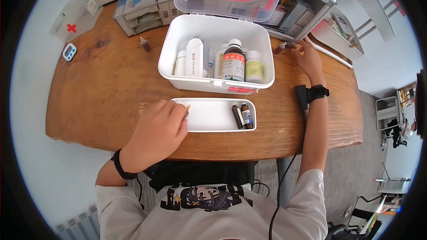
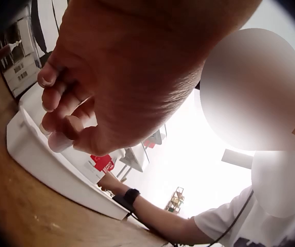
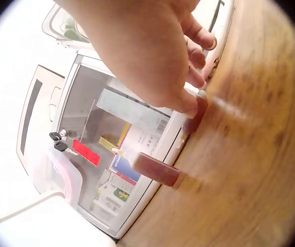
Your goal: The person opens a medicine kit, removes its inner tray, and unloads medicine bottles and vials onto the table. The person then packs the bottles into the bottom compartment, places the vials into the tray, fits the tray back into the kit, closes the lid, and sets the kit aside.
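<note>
Left hand [image 1: 160, 122] at the near-left corner of the shallow white tray [image 1: 213, 124], fingers curled, pinching a small vial [image 1: 188, 106] just over the tray's rim. Two brown bottles [image 1: 242, 115] lie flat at the tray's far right end, well apart from that hand. Beyond the tray, open white medicine box [image 1: 178, 40] with upright bottles inside. Right hand [image 1: 307, 58] far out on the bench [image 1: 102, 84], past the box's right side, fingertips closed on the top of a small brown vial [image 3: 195, 116] standing on the wood. A second brown vial [image 3: 157, 170] stands just beside it.
</note>
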Motion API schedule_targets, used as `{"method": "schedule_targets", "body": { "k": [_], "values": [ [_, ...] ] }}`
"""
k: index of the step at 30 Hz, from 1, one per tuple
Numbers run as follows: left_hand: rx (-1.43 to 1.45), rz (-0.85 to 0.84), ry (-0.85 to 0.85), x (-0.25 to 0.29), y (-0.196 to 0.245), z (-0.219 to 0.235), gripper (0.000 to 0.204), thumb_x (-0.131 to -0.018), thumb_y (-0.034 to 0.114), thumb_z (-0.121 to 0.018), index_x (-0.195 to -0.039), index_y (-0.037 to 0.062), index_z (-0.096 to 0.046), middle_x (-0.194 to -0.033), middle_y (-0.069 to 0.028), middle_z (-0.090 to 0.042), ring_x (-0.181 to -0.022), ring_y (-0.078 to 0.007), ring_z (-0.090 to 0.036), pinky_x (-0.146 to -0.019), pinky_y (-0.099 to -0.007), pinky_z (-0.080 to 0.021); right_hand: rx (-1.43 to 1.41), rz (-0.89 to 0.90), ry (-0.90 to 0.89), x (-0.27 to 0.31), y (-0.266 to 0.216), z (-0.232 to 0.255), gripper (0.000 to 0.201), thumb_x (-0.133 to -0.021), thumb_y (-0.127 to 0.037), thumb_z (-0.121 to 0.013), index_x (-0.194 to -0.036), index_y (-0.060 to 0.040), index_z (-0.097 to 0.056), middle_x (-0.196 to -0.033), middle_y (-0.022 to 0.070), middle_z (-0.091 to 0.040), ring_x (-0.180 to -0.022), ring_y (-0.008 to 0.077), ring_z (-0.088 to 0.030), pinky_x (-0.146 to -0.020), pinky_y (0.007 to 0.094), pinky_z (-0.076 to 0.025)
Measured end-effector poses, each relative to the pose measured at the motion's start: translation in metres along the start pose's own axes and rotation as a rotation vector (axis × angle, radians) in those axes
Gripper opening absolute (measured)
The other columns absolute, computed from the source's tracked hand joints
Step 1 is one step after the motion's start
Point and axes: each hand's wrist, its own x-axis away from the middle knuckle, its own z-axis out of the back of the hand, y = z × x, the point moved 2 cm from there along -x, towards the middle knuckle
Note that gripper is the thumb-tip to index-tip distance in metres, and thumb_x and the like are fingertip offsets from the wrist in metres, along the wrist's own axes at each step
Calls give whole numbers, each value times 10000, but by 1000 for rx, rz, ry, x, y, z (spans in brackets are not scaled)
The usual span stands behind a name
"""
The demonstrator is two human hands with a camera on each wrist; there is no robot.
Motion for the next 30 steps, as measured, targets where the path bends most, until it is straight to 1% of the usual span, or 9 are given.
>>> {"method": "schedule_targets", "body": {
  "k": [4,9,13,15,17,18,21,25,30],
  "values": [
    [-177,-16,-107,-1,2,-4,147,-850,113,-679,-926,37,-579,-866,-115,-552,-846,-293,-552,-708,-409,-463,94,38,4,0,0,-6,293,-867,-278,-675,-1112,-116,-681,-1077,153,-639,-994,317,-638,-825,429,-502],
    [-113,-23,-32,-2,-2,-4,181,-838,172,-706,-871,36,-591,-873,-106,-544,-831,-302,-536,-704,-403,-459,177,107,-38,12,2,9,216,-854,-261,-688,-966,-77,-697,-991,168,-654,-909,346,-640,-767,429,-497],
    [-44,45,-28,-6,-19,20,171,-873,176,-698,-870,49,-584,-812,-82,-519,-749,-242,-528,-672,-360,-447,-237,57,-303,42,-30,59,164,-829,-155,-722,-911,-19,-677,-768,51,-657,-746,173,-631,-657,297,-451],
    [175,384,53,-12,-42,36,227,-889,202,-689,-826,36,-548,-780,-79,-537,-703,-225,-535,-635,-359,-439,-297,21,-262,74,-68,108,159,-830,-78,-706,-966,-9,-660,-842,8,-673,-792,78,-616,-658,241,-441],
    [226,574,199,-17,-82,43,223,-919,210,-670,-864,36,-541,-720,-31,-523,-650,-177,-518,-605,-344,-420,-652,156,-272,106,-75,120,213,-825,-32,-691,-1031,-24,-637,-892,-1,-683,-824,63,-619,-674,220,-446],
    [212,524,288,-19,-111,45,216,-915,211,-685,-945,43,-552,-834,-24,-551,-723,-154,-519,-649,-314,-434,-792,210,-329,122,-90,119,267,-804,-16,-704,-1056,-22,-619,-920,21,-693,-803,78,-632,-655,216,-456],
    [103,431,469,-29,-159,34,340,-908,220,-704,-1139,40,-530,-1058,-53,-569,-892,-148,-532,-741,-293,-462,-456,550,-524,141,-153,106,251,-795,-47,-710,-1030,-66,-626,-782,93,-646,-633,194,-627,-543,326,-468],
    [78,477,528,-40,-185,19,601,-906,237,-707,-1388,41,-405,-1291,-136,-493,-1130,-200,-512,-882,-328,-480,-251,774,-316,154,-198,63,179,-784,-57,-699,-942,-55,-617,-718,75,-616,-627,238,-618,-565,357,-470],
    [169,443,536,-51,-198,4,489,-943,229,-658,-1340,19,-466,-1252,-148,-518,-1118,-221,-556,-912,-339,-481,-120,817,-449,153,-202,27,125,-845,-146,-669,-906,-61,-601,-742,105,-619,-689,323,-623,-615,430,-477]
  ]
}}
